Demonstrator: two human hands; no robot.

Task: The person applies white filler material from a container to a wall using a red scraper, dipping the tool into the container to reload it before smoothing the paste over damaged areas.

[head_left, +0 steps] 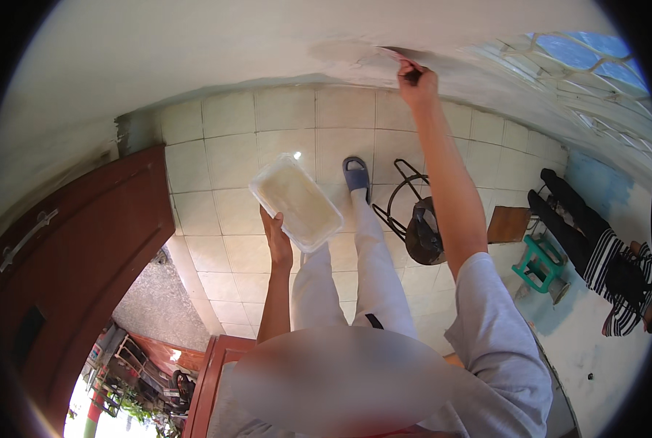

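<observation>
White plaster wall (216, 51) w/ a patch of grey, wet-looking filler near the top. Person's right hand (416, 82) is raised to it, fingers curled tight round a dark handle, a thin blade (390, 51) pressed flat against the wall beside the patch. Left hand (277, 239) is held lower, fingers cupped under a clear rectangular plastic tub (296, 201) of pale paste, tilted, approx level w/ the hip. Below: cream tiled floor (224, 146), a blue slipper (356, 174), black metal stool (417, 219), green plastic stool (541, 263), brown wooden door (78, 248) at left. Another person sits at far right.
</observation>
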